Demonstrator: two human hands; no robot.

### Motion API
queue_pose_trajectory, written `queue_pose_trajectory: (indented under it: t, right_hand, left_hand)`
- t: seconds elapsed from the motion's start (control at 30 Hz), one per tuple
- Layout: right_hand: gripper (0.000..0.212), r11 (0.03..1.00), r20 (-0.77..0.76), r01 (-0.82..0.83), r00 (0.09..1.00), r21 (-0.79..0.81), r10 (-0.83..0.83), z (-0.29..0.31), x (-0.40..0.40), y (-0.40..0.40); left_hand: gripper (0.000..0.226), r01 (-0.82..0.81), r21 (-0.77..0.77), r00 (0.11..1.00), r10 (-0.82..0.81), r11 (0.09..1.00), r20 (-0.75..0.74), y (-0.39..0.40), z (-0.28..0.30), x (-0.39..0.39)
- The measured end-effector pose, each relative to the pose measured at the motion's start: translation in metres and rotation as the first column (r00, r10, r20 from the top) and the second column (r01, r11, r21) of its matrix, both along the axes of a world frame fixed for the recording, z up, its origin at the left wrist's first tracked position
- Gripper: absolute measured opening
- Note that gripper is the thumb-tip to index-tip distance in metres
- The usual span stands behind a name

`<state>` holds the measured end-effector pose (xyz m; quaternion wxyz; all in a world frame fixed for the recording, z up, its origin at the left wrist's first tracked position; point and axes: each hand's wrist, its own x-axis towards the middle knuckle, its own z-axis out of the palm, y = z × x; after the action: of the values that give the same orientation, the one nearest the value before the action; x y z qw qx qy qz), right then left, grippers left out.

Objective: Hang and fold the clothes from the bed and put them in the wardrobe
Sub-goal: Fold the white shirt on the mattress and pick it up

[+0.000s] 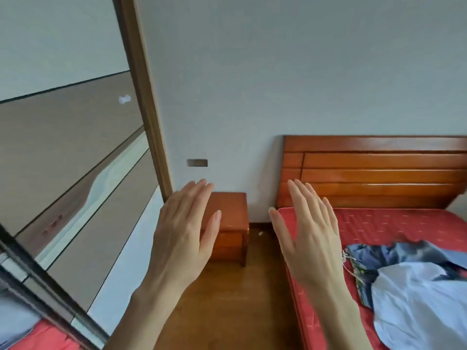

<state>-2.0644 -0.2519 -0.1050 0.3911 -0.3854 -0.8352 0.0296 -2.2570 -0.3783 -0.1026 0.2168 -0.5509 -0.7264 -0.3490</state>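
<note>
Clothes (414, 286) lie on bed; both hands (182, 231) raised, flat.

The wardrobe's sliding door (75, 173) stood along the left side, its frame (141, 97) meeting the back wall (278, 59). A wall plate (197, 162) sat on that wall, just right of the frame. Below the plate, a bedside cabinet (231, 228) stood on the floor (235, 306) against the wall, between wardrobe and bed. The bed's headboard (374, 170) stood against the wall to the right, with the mattress (379, 223) in front of it. On the mattress, at the right, lay a heap of clothes (417, 286). A small scrap (260, 233) lay on the floor between cabinet and bed. The left hand (182, 238) was raised before the cabinet, the right hand (307, 231) before the mattress's corner, side by side and apart.
</note>
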Motion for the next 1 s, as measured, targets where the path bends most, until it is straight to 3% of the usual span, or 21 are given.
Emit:
queue_pose_trajectory:
  t: [0.27, 0.5, 0.8, 1.0]
  right_hand:
    - [0.065, 0.959, -0.031, 0.258, 0.964, -0.118, -0.263, -0.047, 0.141, 0.061]
    - [0.060, 0.879, -0.031, 0.435, 0.893, -0.197, -0.449, -0.081, 0.230, 0.078]
    - [0.058, 0.728, -0.018, 0.640, 0.748, -0.245, -0.663, -0.117, 0.296, 0.093]
    - [0.062, 0.618, 0.008, 0.719, 0.653, -0.318, -0.757, -0.135, 0.297, 0.126]
  left_hand:
    - [0.054, 0.207, -0.049, 0.977, -0.204, 0.977, 0.062, 0.104, -0.046, 0.094]
    - [0.051, 0.417, -0.129, 0.908, -0.408, 0.900, 0.093, 0.172, -0.081, 0.179]
    - [0.048, 0.650, -0.199, 0.759, -0.636, 0.733, 0.137, 0.262, -0.117, 0.246]
    - [0.049, 0.771, -0.249, 0.629, -0.761, 0.586, 0.158, 0.337, -0.142, 0.259]
